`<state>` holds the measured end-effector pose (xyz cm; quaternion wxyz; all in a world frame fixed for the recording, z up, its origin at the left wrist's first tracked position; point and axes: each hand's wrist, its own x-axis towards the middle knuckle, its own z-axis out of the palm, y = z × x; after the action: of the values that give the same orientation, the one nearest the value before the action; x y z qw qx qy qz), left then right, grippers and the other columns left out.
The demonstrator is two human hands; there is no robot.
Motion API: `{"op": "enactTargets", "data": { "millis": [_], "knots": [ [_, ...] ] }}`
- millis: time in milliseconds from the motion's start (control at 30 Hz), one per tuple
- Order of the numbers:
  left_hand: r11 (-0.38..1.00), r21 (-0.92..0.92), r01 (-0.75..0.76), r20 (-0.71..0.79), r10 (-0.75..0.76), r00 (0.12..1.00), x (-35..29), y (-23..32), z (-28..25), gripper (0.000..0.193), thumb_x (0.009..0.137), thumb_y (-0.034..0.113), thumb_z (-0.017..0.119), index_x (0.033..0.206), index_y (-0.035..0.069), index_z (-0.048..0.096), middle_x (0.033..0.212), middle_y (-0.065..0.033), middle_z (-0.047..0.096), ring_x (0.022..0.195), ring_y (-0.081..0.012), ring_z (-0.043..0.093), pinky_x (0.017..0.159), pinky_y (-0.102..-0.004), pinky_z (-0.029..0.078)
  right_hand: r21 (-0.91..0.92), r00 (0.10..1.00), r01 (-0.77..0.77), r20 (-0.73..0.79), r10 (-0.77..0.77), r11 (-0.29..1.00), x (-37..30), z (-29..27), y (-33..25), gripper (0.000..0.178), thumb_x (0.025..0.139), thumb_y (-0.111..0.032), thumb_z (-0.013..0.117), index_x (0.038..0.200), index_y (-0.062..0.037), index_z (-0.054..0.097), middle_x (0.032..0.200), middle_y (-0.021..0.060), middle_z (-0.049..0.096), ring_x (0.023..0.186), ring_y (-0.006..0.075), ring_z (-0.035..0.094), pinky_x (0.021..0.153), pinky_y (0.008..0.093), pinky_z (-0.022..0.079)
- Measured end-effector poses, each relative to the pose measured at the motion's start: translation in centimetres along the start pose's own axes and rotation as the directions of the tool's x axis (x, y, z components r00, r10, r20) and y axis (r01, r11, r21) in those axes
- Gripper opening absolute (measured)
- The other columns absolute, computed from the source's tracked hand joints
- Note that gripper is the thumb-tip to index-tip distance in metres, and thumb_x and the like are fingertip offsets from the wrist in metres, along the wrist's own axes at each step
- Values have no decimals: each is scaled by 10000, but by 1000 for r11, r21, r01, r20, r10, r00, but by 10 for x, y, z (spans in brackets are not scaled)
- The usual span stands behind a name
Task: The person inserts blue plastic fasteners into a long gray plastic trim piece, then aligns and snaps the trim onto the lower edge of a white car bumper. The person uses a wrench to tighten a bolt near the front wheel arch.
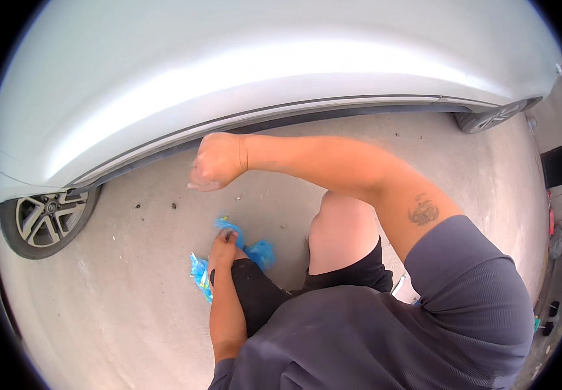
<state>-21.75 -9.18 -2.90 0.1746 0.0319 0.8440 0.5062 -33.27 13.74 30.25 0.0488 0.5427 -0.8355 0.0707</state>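
Note:
My right hand (218, 162) is raised in front of the lower edge of a silver-white car (281, 71), its arm bent across from the right. The fingers are curled in and slightly blurred; whatever they hold, if anything, is hidden. Lower down, my left hand (224, 247) rests by my left knee with its fingers closed together. Around that hand and knee shows a crumpled blue plastic bag (259, 255) with yellowish bits on it. Whether the left fingers grip the bag I cannot tell.
One car wheel (48, 221) with a spoked rim stands at the left, another wheel (498, 117) at the far right. Pale concrete floor (131, 292) with small dark specks lies below the car. Assorted objects (554, 312) line the right edge near a building.

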Motion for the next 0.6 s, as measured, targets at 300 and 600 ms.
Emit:
{"op": "enactTargets", "data": {
  "millis": [300, 600],
  "knots": [
    [757, 645, -106, 268, -95, 959, -4, 23, -9, 408, 837, 292, 710, 1167, 56, 670, 1148, -166, 691, 1080, -347, 645, 923, -429, 500, 482, -448, -823, -227, 865, -300, -417, 104, -116, 299, 887, -287, 597, 964, -16, 695, 920, 255, 679, 882, 443, 649, 791, 492, 515],
    [401, 889, -222, 355, -294, 888, 10, 34, 15, 392, 826, 340, 709, 1130, 95, 685, 1145, -186, 682, 1083, -377, 637, 950, -480, 488, 102, -924, -180, 324, 203, -978, -549, 273, -496, 288, 778, -183, 597, 917, 53, 687, 1020, 293, 669, 979, 439, 646, 866, 445, 522]
  ]
}}
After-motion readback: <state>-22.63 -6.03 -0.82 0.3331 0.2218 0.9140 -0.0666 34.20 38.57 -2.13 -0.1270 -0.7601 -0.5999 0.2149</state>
